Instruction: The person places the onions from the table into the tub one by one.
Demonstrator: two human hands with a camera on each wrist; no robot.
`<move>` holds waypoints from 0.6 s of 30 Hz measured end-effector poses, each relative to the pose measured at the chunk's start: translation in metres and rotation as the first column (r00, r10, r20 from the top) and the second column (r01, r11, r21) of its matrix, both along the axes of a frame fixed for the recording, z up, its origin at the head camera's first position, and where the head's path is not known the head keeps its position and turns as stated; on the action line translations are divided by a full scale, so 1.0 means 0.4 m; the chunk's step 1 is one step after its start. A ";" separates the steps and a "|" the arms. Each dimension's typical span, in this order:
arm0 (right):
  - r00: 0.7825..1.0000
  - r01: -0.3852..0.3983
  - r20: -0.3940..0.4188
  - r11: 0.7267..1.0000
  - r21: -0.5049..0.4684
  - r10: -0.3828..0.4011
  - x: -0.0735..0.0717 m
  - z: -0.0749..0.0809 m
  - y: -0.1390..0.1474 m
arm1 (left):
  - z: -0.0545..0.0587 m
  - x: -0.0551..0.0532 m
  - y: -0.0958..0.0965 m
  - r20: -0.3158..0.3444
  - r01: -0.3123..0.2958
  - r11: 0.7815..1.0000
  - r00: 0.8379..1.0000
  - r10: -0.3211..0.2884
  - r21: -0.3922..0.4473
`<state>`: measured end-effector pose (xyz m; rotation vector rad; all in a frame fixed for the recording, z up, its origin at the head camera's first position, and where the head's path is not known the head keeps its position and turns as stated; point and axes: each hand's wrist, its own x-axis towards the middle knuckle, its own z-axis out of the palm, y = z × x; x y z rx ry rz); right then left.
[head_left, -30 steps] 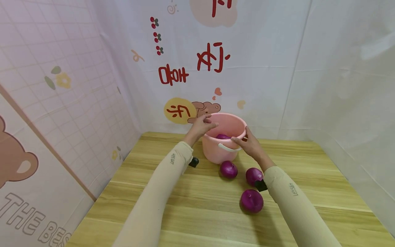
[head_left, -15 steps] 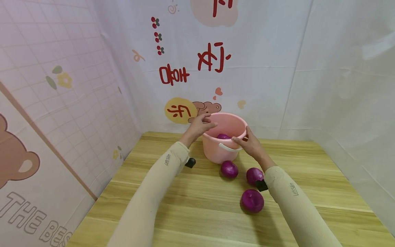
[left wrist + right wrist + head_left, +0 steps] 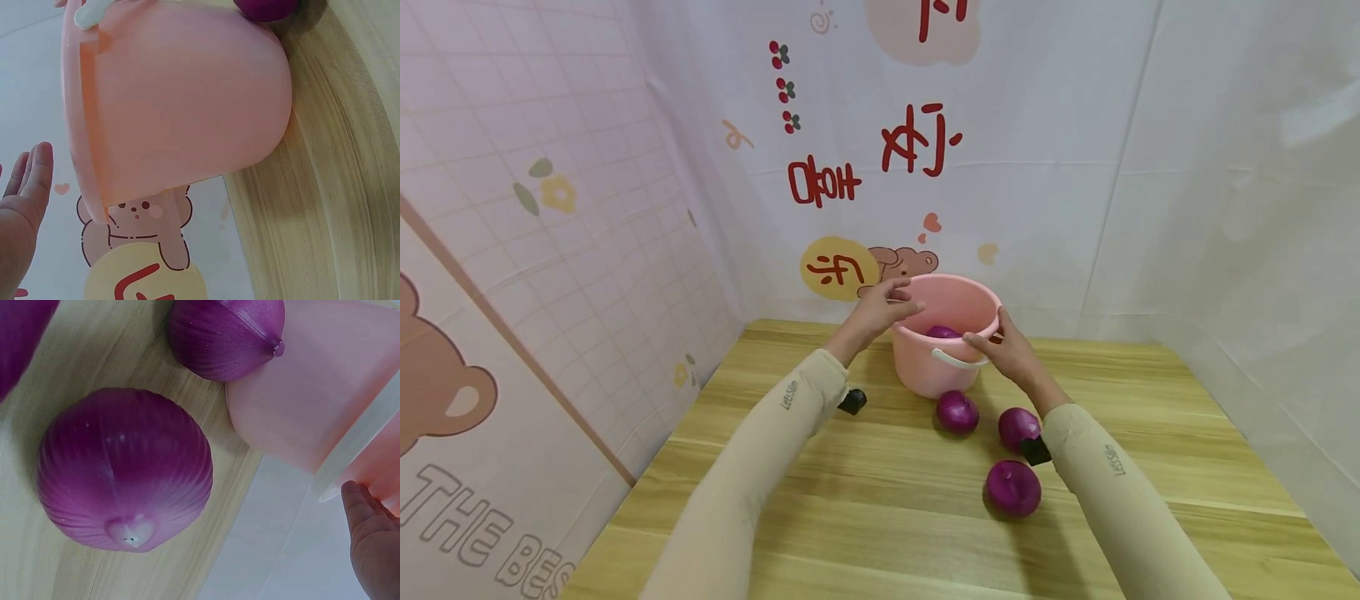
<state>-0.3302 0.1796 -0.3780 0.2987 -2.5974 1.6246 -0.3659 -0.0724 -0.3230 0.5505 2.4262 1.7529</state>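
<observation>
A pink bucket (image 3: 928,367) with a white handle (image 3: 955,360) stands upright on the table, near the back wall. Inside it, part of a purple onion (image 3: 943,332) shows. My left hand (image 3: 880,310) hovers at the bucket's left rim, fingers loosely extended; the left wrist view shows this hand (image 3: 25,206) apart from the bucket wall (image 3: 187,100). On the right side, my right hand (image 3: 1009,350) grips the rim, its thumb toward the front. One purple onion (image 3: 957,412) lies right before the bucket, and a second (image 3: 1018,427) lies below my right wrist.
A third purple onion (image 3: 1012,488) lies nearer the front of the wooden table (image 3: 865,517). Printed cloth (image 3: 1022,150) hangs behind the table and along both sides. Black wrist cameras (image 3: 852,402) stick out beneath the sleeves.
My left forearm has swung to the left, and the left hand has drawn back slightly leftward at the rim. The right hand, bucket and onions stay in place.
</observation>
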 end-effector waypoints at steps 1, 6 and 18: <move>1.000 -0.004 0.003 1.000 -0.007 0.004 0.007 0.008 -0.003 | 0.000 0.002 -0.003 0.000 0.003 1.000 1.000 -0.003 -0.003; 1.000 -0.015 -0.001 1.000 0.002 0.015 0.020 0.023 -0.011 | -0.002 0.010 -0.019 -0.022 0.008 1.000 1.000 -0.008 -0.005; 1.000 0.015 -0.024 1.000 0.025 -0.015 -0.022 -0.030 0.008 | -0.021 0.028 -0.042 -0.004 0.038 0.999 0.999 -0.038 0.026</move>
